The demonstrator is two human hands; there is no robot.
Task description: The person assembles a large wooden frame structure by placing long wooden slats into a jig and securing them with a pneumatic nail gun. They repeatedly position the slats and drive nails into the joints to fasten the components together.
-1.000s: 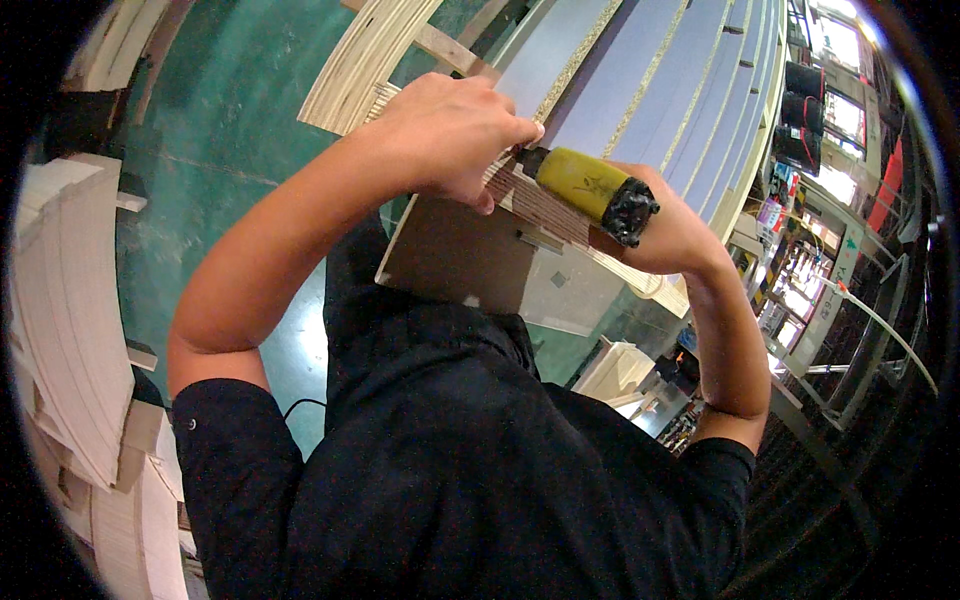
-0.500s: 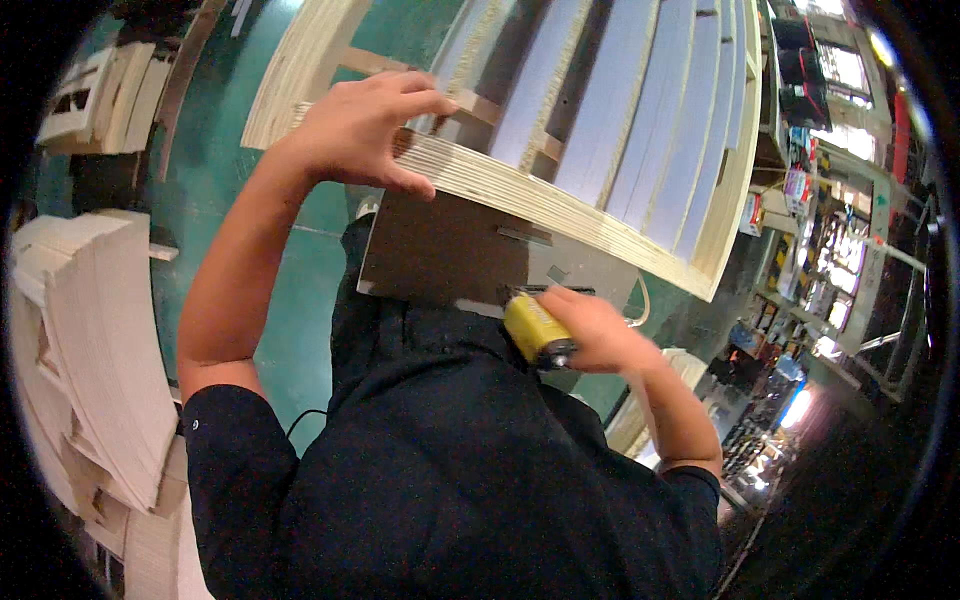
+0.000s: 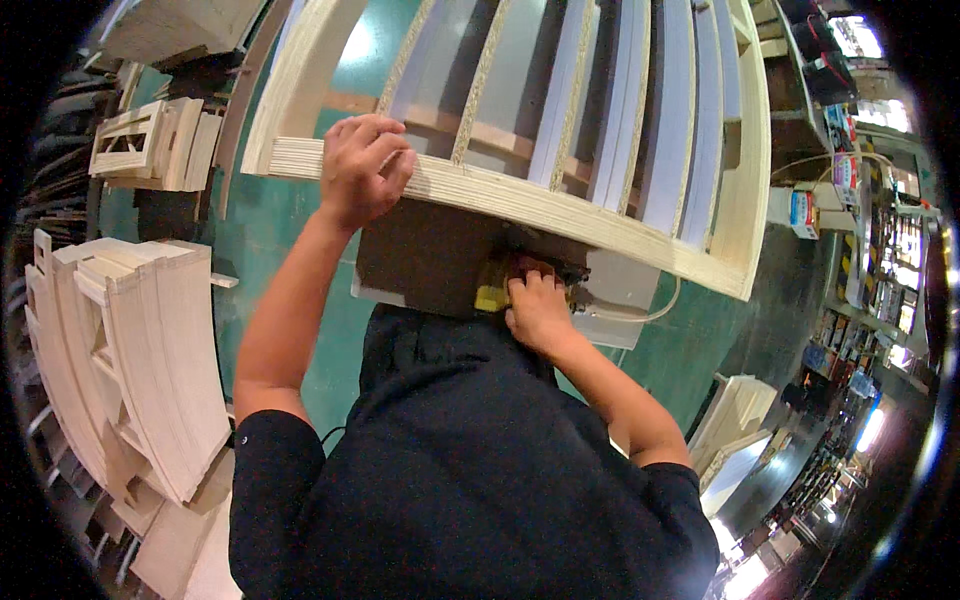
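Observation:
A pale wooden frame with several slats stands in front of me, its layered plywood front rail running across the view. My left hand is closed over the left part of that rail, with its fingers curled at the top. Below the rail, my right hand is closed on a yellow and black nail gun, low over a dark board. The hand and shadow hide much of the nail gun's body. A pale hose curves over the board's right side.
Stacked curved wooden parts stand at the left, with a smaller wooden stack behind them. More boards lie at the lower right. Shelving and boxes line the right side, beyond the green floor.
My left hand has gone from spread fingers to a curled hold on the rail. My right hand and the nail gun have moved up and left, nearer the rail. The view has shifted.

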